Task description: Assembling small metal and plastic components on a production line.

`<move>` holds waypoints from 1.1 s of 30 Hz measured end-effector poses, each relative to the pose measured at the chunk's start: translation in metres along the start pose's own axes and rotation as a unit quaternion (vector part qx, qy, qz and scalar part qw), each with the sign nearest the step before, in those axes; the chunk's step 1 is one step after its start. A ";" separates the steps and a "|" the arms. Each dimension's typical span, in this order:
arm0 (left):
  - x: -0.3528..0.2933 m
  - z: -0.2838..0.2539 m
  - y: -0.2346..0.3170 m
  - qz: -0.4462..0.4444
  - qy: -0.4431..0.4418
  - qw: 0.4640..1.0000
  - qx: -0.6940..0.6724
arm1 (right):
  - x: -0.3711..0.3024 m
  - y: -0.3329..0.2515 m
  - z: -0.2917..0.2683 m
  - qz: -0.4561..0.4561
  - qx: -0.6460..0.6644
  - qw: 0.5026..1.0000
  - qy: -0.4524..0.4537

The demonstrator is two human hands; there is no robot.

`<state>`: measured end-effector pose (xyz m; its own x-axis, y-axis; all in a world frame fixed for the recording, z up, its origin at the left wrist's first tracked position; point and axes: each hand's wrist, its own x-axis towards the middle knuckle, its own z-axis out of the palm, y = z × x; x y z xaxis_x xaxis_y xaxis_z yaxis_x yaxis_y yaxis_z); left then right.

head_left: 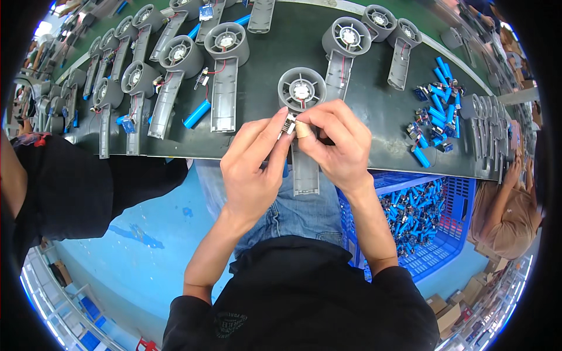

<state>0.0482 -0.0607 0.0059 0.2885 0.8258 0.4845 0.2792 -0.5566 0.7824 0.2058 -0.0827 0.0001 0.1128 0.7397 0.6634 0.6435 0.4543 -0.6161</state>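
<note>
Your left hand [253,158] has thumb and forefinger clamped on the small board [288,124], above the gray fan [301,90]. The board slants away and slightly right; it's likely light, stiff and fragile, so pinch its edges. The fan, probably light, rigid plastic, is best held by its handle, its long axis running toward you, ring farthest. Your right hand [342,146] has its fingertips close together at the board's right; whether they're clamped is unclear.

small part [288,124] between left hand [253,167] and right hand [341,146]: partly covered, details too small to tell. near grey handle [305,175]: upper stretch hidden. blue crate [461,202]: partly behind right forearm [372,225]. top-edge grey handle [261,16]: cut off.
</note>
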 end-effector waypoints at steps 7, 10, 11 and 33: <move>0.008 -0.007 -0.007 0.087 -0.043 0.994 0.045 | 0.006 0.003 -0.006 -0.031 -0.029 0.999 -0.021; 0.009 -0.011 -0.006 0.081 -0.076 0.993 0.038 | 0.004 0.004 -0.007 -0.012 -0.007 1.000 -0.015; 0.010 -0.013 -0.005 0.079 -0.076 0.993 0.038 | 0.004 0.005 -0.007 -0.011 -0.007 1.000 -0.017; 0.036 -0.033 -0.013 0.101 -0.220 0.970 -0.011 | 0.009 0.013 -0.004 -0.107 -0.030 0.993 -0.027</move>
<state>0.0250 -0.0205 0.0266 0.6993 0.5786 0.4196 0.1584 -0.6979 0.6985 0.2186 -0.0725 -0.0002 -0.0716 0.6552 0.7520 0.6926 0.5752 -0.4353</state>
